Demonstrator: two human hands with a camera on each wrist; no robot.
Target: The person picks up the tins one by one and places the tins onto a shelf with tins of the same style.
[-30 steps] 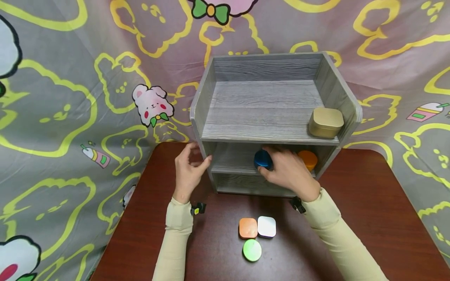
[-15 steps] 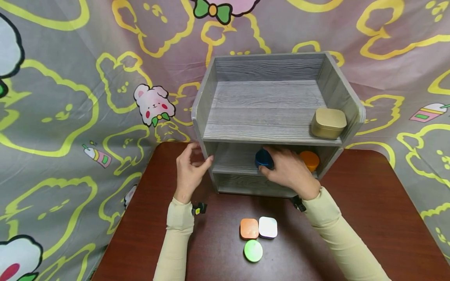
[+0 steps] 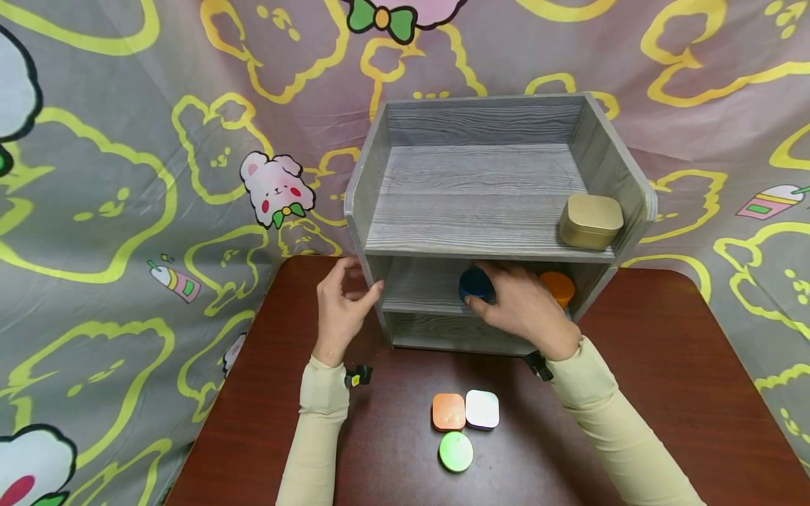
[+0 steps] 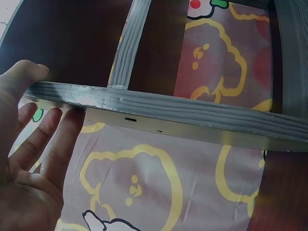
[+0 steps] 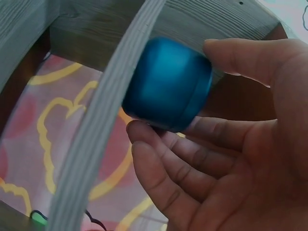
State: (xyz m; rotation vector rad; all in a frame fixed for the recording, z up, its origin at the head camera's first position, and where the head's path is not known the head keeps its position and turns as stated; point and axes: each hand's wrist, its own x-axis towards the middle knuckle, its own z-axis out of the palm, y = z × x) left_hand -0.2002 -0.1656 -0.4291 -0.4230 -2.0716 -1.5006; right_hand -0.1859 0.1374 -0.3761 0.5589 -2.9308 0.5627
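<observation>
My right hand (image 3: 522, 302) reaches into the middle compartment of a grey wood-grain shelf (image 3: 474, 197). It grips a small round blue tin (image 5: 168, 84), thumb on one side and fingers on the other. In the right wrist view the tin's base is right at the shelf board's front edge. My left hand (image 3: 342, 309) holds the shelf's left side panel (image 4: 159, 108), thumb on the inner side and fingertips against the outer side. An orange round tin (image 3: 557, 288) stands in the same compartment, right of my right hand and partly covered by it.
A gold rounded-square tin (image 3: 591, 222) stands at the right end of the top shelf. On the dark red table (image 3: 253, 422) in front lie an orange square tin (image 3: 448, 412), a white square tin (image 3: 482, 410) and a green round tin (image 3: 455, 451). A patterned cloth (image 3: 126, 211) hangs behind.
The blue tin has tipped slightly in my right hand, its top going from bright to dark blue. My left hand keeps its place on the side panel.
</observation>
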